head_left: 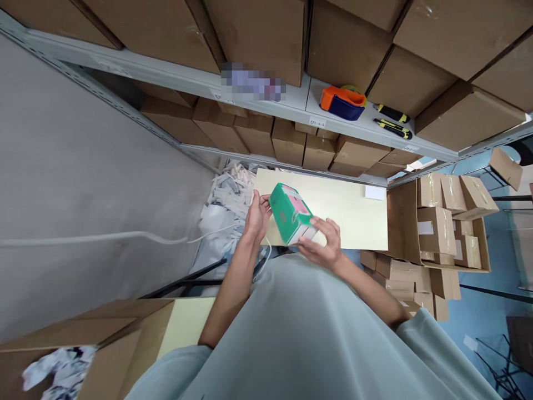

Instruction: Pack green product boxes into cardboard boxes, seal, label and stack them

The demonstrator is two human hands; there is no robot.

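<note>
A small green carton box [287, 214] with a pink picture on its top and a white end is held tilted above the pale tabletop. My right hand [322, 241] grips its near right end between thumb and fingers. At the box's left end, the curled fingers of my left hand [257, 215] meet its edge; part of that grip is hidden. A thin white cord [268, 250] hangs close beside my left wrist, between the hand and my shirt.
A white slip or small box [375, 193] lies on the tabletop [353, 222]. On the shelf above sit an orange-and-blue tape dispenser [343, 103] and two cutter knives [392, 128]. A large carton [402, 222] of smaller boxes stands right; paper scraps [231, 189] pile up left.
</note>
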